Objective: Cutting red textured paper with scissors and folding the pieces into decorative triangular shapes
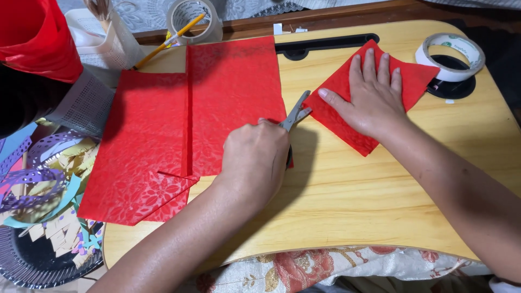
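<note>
While the left hand (255, 157) grips scissors (296, 115), the flat right hand (372, 95) presses the red square (347, 127).

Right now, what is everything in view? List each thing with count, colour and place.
lap table: one, light wood, centre
large paper sheet: one, red, embossed, left half of table
small paper piece: one, red, under right hand
scissors: one, grey blades, in left hand
white tape roll: one, table's top right
clear tape roll: one, top centre
brush: one, yellow handle, top left
plate of paper scraps: one, dark, far left
left hand: grips scissors
right hand: flat on small piece
</note>
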